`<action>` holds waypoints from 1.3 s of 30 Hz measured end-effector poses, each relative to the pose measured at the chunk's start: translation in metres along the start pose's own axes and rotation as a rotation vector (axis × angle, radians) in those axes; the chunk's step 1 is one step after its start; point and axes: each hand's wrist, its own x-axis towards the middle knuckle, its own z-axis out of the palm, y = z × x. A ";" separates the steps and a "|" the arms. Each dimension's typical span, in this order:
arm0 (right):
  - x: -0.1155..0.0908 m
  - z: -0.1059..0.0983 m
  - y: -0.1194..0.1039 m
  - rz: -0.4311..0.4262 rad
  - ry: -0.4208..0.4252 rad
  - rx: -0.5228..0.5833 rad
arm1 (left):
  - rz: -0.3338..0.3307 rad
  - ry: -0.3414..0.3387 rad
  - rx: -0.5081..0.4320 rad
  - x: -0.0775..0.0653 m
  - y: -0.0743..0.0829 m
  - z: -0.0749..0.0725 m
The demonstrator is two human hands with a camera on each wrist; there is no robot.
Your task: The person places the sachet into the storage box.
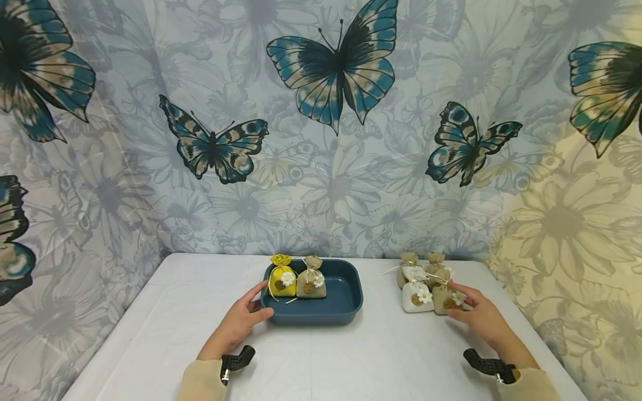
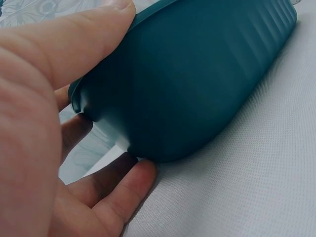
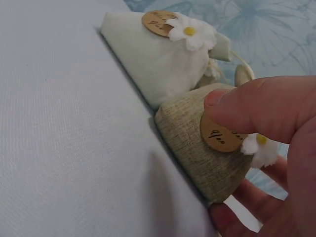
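Note:
My left hand [image 1: 244, 316] holds the left end of a dark blue rectangular basin [image 1: 341, 301]; in the left wrist view the thumb lies at its rim and the fingers bend round the corner. Inside the basin, at its left, a yellow drawstring pouch [image 1: 282, 284] and a beige drawstring pouch [image 1: 310, 287] stand side by side. At the right, my right hand [image 1: 476, 312] pinches an olive-beige pouch [image 3: 182, 131], thumb over its round tag and fingers behind it. A white pouch [image 1: 415, 299] with a daisy stands against its left side.
Two more beige pouches [image 1: 435, 259] stand just behind the white and olive-beige ones. Everything is on a white-covered table [image 1: 160, 312]. A butterfly-print cloth [image 1: 341, 189] hangs behind and at both sides. Each wrist wears a black camera mount [image 1: 237, 359].

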 end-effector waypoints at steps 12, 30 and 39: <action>-0.003 0.005 0.006 -0.016 0.017 -0.125 | -0.005 -0.016 -0.028 0.001 0.001 0.000; -0.008 0.014 0.009 -0.015 0.096 -0.151 | -0.006 -0.013 -0.024 0.001 -0.001 0.000; -0.009 0.017 0.010 0.011 0.126 -0.199 | -0.007 0.000 -0.006 0.000 0.000 -0.001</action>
